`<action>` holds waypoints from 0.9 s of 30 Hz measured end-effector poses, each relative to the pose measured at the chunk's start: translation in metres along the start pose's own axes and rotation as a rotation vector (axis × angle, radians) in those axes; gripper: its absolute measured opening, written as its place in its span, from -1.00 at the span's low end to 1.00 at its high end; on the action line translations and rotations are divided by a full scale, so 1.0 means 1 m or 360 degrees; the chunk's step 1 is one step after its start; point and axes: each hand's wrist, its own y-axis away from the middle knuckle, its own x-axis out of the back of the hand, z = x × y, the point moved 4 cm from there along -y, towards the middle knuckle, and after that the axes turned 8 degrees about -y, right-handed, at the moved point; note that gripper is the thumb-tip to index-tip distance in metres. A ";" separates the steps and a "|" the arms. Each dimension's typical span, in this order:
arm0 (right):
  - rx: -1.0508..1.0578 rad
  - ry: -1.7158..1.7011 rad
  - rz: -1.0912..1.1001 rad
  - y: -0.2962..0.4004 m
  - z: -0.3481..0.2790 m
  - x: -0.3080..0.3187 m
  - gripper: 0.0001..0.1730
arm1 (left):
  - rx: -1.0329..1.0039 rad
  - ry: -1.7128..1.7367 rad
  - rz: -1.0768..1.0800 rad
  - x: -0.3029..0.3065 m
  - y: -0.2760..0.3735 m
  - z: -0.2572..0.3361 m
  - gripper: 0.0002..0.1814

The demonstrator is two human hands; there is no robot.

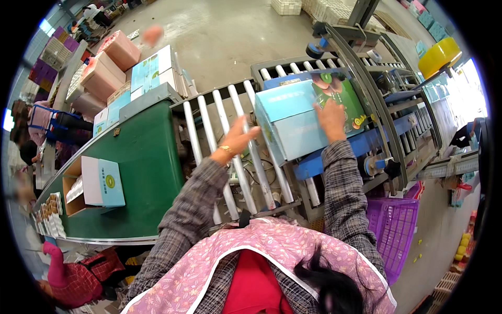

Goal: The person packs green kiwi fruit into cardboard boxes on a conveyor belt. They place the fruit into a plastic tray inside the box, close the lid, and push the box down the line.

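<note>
A light-blue cardboard box lies on the metal roller conveyor, just before the frame of a carton-sealing machine. Beyond it, against its right side, is a green printed surface with fruit pictures. My right hand is over the box's right edge, where it meets the green print; whether it grips anything is unclear. My left hand is above the rollers, left of the box, fingers apart and holding nothing. On the green belt at the left stands an open box with a white item inside.
A roll of yellow tape is mounted at upper right. A purple plastic crate stands right of me. Flat cartons and pink-lined boxes stand upper left. Other people work along the belt's far left. Filled trays line its end.
</note>
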 end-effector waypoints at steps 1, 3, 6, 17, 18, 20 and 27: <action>0.0085 0.0155 0.0199 0.011 -0.005 -0.017 -0.62 | -0.0090 -0.0100 0.0361 0.037 0.011 -0.010 -0.33; 0.0257 0.0274 0.0451 0.025 -0.011 -0.034 -0.61 | -0.0335 -0.0930 0.1141 0.135 0.045 -0.060 -0.30; 0.0469 0.0144 0.0588 0.040 -0.007 -0.034 -0.54 | 0.0736 -0.2007 0.1897 0.285 0.151 -0.202 -0.06; -0.0040 -0.0222 0.0320 0.024 0.045 -0.038 -0.77 | 0.1851 -0.1196 0.1562 0.362 0.317 -0.298 -0.70; -0.0052 -0.0396 0.0351 0.020 0.053 -0.036 -0.78 | 0.1895 -0.1145 0.1366 0.361 0.318 -0.304 -0.73; -0.0085 -0.0749 0.0351 0.012 0.065 -0.037 -0.80 | 0.1873 -0.1140 0.1161 0.360 0.317 -0.303 -0.76; -0.0011 -0.0810 0.0566 0.021 0.024 0.039 -0.73 | 0.1379 -0.1283 0.0929 0.301 0.258 -0.243 -0.78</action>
